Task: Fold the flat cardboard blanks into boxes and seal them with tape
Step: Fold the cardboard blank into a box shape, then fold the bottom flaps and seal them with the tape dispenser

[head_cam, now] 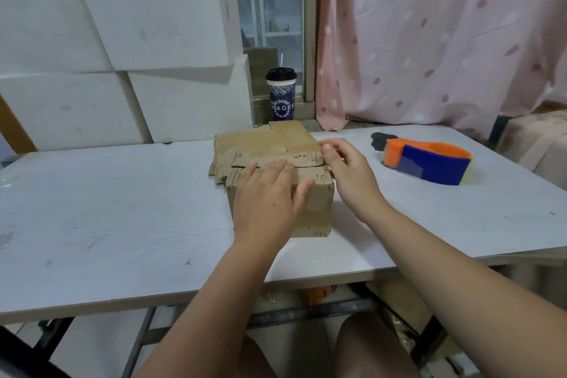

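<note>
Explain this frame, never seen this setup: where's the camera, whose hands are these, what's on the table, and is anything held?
There is no robot here. A person wears one wide-angle camera on the head, looking forward and down, so you see their own arms from above.

The left hand lies flat on top of a small cardboard box, pressing its flaps down. The right hand has its fingers at the box's top right edge. Neither appears to grip anything.

The box stands on a pale table. Right behind it lie flat cardboard blanks, not yet folded. To the right sits an orange and blue tape dispenser, untouched. A dark lidded cup with a straw stands by the window, with white boxes stacked to the left and a pink curtain to the right.
</note>
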### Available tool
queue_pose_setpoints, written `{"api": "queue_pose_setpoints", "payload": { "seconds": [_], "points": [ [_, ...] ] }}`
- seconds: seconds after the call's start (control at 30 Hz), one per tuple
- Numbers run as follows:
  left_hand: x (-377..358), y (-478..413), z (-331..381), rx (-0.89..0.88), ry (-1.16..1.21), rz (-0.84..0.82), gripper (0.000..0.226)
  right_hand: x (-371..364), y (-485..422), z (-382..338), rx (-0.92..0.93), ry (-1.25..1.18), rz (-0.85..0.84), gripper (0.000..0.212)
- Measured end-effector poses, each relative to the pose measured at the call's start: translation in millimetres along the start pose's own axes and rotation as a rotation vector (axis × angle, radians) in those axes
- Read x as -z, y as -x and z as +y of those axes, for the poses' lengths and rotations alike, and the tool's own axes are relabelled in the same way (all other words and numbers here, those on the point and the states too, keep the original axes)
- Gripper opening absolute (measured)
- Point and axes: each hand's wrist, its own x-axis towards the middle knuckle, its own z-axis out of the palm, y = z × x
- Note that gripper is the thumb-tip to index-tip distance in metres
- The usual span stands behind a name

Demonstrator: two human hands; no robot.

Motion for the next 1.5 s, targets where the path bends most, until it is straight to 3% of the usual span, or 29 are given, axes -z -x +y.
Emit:
{"api": "queue_pose_setpoints", "payload": {
  "seconds": [0.1, 0.27, 0.33, 0.47, 0.63, 0.93, 1.1, 1.23, 1.37, 1.5],
  "points": [
    [-9, -8, 12, 0.0, -0.024, -0.046, 0.059, 27, -19, 14, -0.012, 0.332, 0.104, 0.01],
    [-18, -15, 19, 0.012, -0.052, -0.051, 0.06, 83, -50, 44, -0.081, 1.082, 0.198, 0.032],
    [-18, -14, 19, 0.017, -0.059, -0.052, 0.063, 103, -60, 50, -0.207, 1.205, 0.184, 0.042],
    [-17, -15, 20, 0.029, -0.079, -0.069, 0.064, 133, -70, 61, -0.5, 1.347, -0.007, 0.057],
    [-17, -15, 19, 0.038, -0.072, -0.061, 0.061, 136, -71, 79, -0.426, 1.37, 0.055, 0.041],
    [-17, -16, 18, 0.031, -0.131, -0.076, 0.06, 128, -77, 59, -0.291, 1.079, -0.021, 0.048],
    [-17, -17, 15, 0.019, -0.138, -0.073, 0.057, 116, -79, 21, -0.305, 0.458, 0.002, 0.02],
    [-13, -21, 16, 0.022, -0.146, -0.109, 0.055, 103, -77, -19, -0.307, 0.214, -0.134, 0.022],
    [-5, -26, 19, 0.046, -0.123, -0.134, 0.052, 91, -81, -60, -0.204, 0.149, -0.247, 0.019],
    [0, -31, 17, 0.149, 0.128, -0.104, 0.068, 78, -88, -91, -0.181, 0.054, -0.387, 0.023]
  ]
}}
